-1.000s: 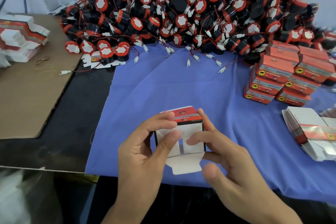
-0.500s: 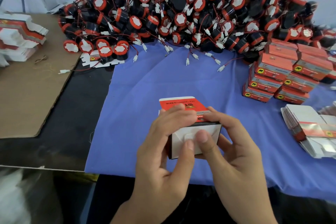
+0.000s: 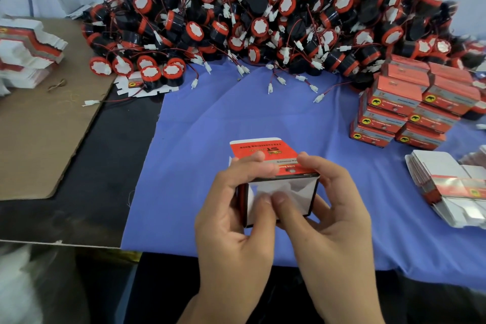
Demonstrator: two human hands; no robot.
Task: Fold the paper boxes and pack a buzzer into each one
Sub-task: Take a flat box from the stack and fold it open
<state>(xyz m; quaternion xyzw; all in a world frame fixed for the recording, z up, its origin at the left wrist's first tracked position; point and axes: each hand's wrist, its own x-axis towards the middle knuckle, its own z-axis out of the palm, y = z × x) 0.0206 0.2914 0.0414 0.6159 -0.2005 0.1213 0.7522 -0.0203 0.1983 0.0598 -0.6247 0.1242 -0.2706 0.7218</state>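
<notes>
Two hands hold one paper box (image 3: 286, 189) over the blue cloth (image 3: 210, 139). The left hand (image 3: 236, 223) curls its fingers (image 3: 252, 166) over the red top. The right hand (image 3: 334, 221) wraps the other side. Both thumbs press the white flap at the near end. Right of the fingers lies a stack of flat boxes (image 3: 447, 192). Farther past the fingers, on the right, sit packed boxes (image 3: 410, 110). Behind everything, a big pile of buzzers (image 3: 263, 21) covers the counter (image 3: 92, 166).
</notes>
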